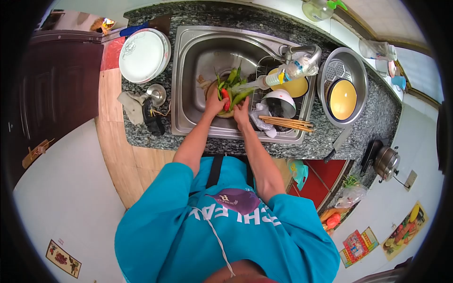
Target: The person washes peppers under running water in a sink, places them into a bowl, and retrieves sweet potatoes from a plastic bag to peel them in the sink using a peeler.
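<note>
Green peppers (233,77) and red peppers (226,99) fill a yellowish bowl (225,114) in the metal sink (193,101). Water runs onto them from the faucet's nozzle (261,83). My left hand (215,104) curls over the bowl's left side, with its thumb against the red peppers. On the right side, my right hand (241,112) grips the bowl near a long green pepper. The peppers and my hands hide much of the bowl and some of my fingertips.
A wire rack right of the bowl holds a white bowl (279,102) and chopsticks (288,123). Stacked plates (142,55) and a metal cup (156,94) stand left. Right of the sink are a steel basin (356,70), a yellow bowl (343,100) and a knife (340,140).
</note>
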Demonstrator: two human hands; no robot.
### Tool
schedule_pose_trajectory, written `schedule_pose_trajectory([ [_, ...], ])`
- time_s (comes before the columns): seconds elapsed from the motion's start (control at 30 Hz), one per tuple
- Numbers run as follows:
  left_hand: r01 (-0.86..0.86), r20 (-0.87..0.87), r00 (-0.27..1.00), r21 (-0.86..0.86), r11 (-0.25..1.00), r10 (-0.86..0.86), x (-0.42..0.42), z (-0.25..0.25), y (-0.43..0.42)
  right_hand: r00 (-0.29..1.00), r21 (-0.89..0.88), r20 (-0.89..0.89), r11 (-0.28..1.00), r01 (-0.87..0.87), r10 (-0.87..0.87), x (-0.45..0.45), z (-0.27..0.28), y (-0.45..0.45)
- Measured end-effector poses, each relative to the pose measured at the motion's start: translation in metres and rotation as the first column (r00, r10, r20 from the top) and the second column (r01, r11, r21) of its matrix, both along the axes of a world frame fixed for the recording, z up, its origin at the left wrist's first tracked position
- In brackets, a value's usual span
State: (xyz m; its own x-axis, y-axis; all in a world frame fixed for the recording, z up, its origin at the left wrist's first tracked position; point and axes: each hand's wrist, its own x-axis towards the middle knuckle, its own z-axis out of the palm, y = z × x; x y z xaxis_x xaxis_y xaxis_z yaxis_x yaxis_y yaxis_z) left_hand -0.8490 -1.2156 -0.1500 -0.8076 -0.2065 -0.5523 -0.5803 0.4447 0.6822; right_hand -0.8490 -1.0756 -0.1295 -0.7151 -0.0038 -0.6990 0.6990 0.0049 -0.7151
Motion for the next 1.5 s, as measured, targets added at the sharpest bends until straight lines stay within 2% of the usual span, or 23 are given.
schedule_pose_trajectory([
  [0.07, -0.059, -0.146, 0.985, 0.238, 0.969, 0.096, 0.001, 0.004, -0.008, 0.999, 0.036, 0.022, 0.999, -0.031, 0.03, -0.007, 0.007, -0.005],
  [0.13, -0.137, -0.133, 0.975, 0.272, 0.952, 0.178, 0.01, -0.009, -0.006, 0.825, 0.443, -0.292, 0.833, -0.331, 0.483, -0.006, -0.004, -0.004],
  [0.17, -0.219, -0.117, 0.957, 0.307, 0.926, 0.265, 0.017, -0.016, -0.004, 0.826, 0.44, -0.288, 0.833, -0.334, 0.484, -0.009, -0.012, -0.005],
  [0.23, -0.252, -0.041, 0.955, 0.403, 0.88, 0.292, 0.013, 0.011, -0.005, 0.887, 0.343, -0.389, 0.933, -0.113, 0.25, -0.01, -0.041, -0.009],
  [0.27, -0.353, 0.095, 0.927, 0.544, 0.762, 0.362, 0.005, 0.025, -0.002, 0.958, 0.075, -0.288, 0.997, 0.031, -0.008, -0.015, -0.039, -0.01],
  [0.3, -0.448, 0.232, 0.886, 0.653, 0.611, 0.401, -0.003, 0.029, 0.0, 0.958, 0.072, -0.286, 0.997, 0.029, -0.007, -0.017, -0.029, -0.011],
  [0.37, -0.321, 0.091, 0.942, 0.522, 0.79, 0.323, -0.004, 0.015, 0.008, 0.751, 0.504, -0.062, 0.67, -0.545, 0.657, -0.013, -0.004, -0.006],
  [0.4, -0.149, 0.1, 0.987, 0.287, 0.946, 0.125, -0.011, 0.018, 0.013, 0.731, 0.499, -0.085, 0.664, -0.557, 0.677, -0.01, 0.0, -0.005],
  [0.43, 0.062, 0.164, 0.984, 0.041, 0.997, -0.068, -0.011, 0.013, 0.018, 0.732, 0.504, -0.081, 0.661, -0.556, 0.676, -0.006, -0.009, -0.002],
  [0.5, 0.151, 0.062, 0.986, 0.047, 0.987, -0.154, -0.007, -0.04, 0.015, 0.864, 0.599, -0.201, 0.756, -0.264, 0.461, -0.003, -0.027, -0.002],
  [0.57, -0.106, 0.168, 0.985, 0.374, 0.921, 0.045, -0.002, -0.068, 0.013, 0.914, 0.564, -0.214, 0.807, -0.173, 0.346, -0.01, -0.016, -0.004],
  [0.63, -0.3, 0.113, 0.954, 0.406, 0.863, 0.278, -0.001, -0.009, 0.021, 0.816, 0.552, -0.452, 0.832, -0.062, 0.36, -0.008, -0.013, -0.004],
  [0.73, -0.601, 0.378, 0.796, 0.589, 0.54, 0.473, 0.007, 0.0, 0.02, 0.886, 0.519, -0.163, 0.801, -0.298, 0.435, -0.005, -0.005, 0.004],
  [0.77, -0.603, 0.38, 0.794, 0.587, 0.541, 0.474, 0.008, 0.0, 0.018, 0.893, 0.522, -0.099, 0.787, -0.329, 0.439, -0.004, -0.002, 0.004],
  [0.83, -0.283, 0.191, 0.956, 0.411, 0.867, 0.221, 0.007, 0.016, 0.014, 0.929, 0.484, -0.056, 0.824, -0.294, 0.365, -0.005, 0.015, -0.007],
  [0.97, -0.211, 0.058, 0.978, 0.219, 0.953, 0.203, -0.001, 0.044, 0.022, 0.861, 0.513, -0.369, 0.849, -0.126, 0.351, -0.01, 0.025, -0.016],
  [1.03, -0.259, -0.113, 0.95, 0.233, 0.937, 0.291, 0.005, 0.024, 0.023, 0.723, 0.655, -0.386, 0.722, -0.223, 0.573, -0.006, 0.004, -0.009],
  [1.1, -0.073, -0.01, 0.997, 0.177, 0.982, 0.076, -0.003, 0.04, 0.014, 0.682, 0.653, -0.405, 0.715, -0.251, 0.609, 0.0, -0.001, -0.002],
  [1.23, -0.086, 0.171, 0.983, 0.156, 0.984, 0.059, -0.011, 0.026, 0.012, 0.799, 0.399, -0.204, 0.793, -0.46, 0.565, 0.004, 0.0, 0.012],
  [1.3, -0.456, 0.469, 0.844, 0.373, 0.808, 0.259, -0.009, 0.002, 0.016, 0.776, 0.725, -0.291, 0.658, -0.203, 0.56, 0.019, -0.024, 0.004],
  [1.37, -0.389, 0.448, 0.885, 0.566, 0.727, 0.125, -0.012, 0.031, 0.018, 0.734, 0.807, -0.332, 0.581, -0.104, 0.593, 0.012, -0.03, -0.001],
  [1.43, -0.06, 0.136, 0.991, 0.466, 0.883, -0.004, -0.009, 0.045, 0.019, 0.863, 0.558, -0.052, 0.731, -0.392, 0.503, -0.004, -0.011, 0.001],
  [1.5, -0.155, 0.219, 0.974, 0.456, 0.877, 0.059, -0.006, 0.06, 0.016, 0.949, 0.28, -0.241, 0.951, -0.133, 0.203, -0.002, 0.006, -0.005],
])
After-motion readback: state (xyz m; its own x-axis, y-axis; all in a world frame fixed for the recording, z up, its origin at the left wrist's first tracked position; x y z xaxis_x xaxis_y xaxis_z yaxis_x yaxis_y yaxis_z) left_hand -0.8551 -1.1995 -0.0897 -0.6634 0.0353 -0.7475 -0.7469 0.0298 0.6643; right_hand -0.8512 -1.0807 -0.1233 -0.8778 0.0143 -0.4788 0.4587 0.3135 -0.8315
